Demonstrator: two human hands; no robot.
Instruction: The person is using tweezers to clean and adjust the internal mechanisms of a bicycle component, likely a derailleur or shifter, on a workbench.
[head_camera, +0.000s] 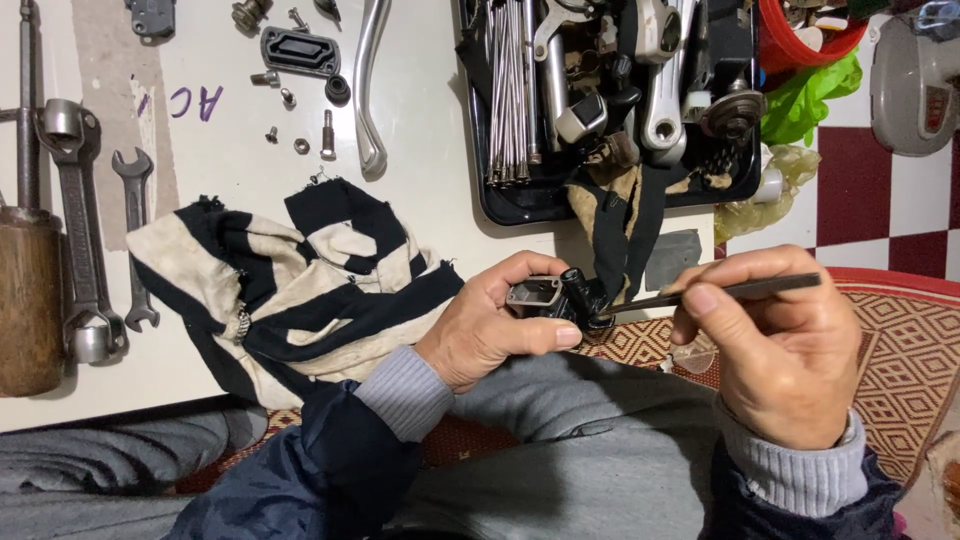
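Left hand (490, 330) wrapped around a small black metal cylinder body (555, 297), held above the lap, just off the worktop (420, 150) edge. Right hand (775, 350) pinched tight on a thin dark metal rod (720, 293), tip pressed against the body's right end. Striped black-and-cream rag (290, 290) crumpled just left. Spanners (85, 240) at far left; black tray (620, 100) of parts behind; silver lever (368, 85) near loose bolts.
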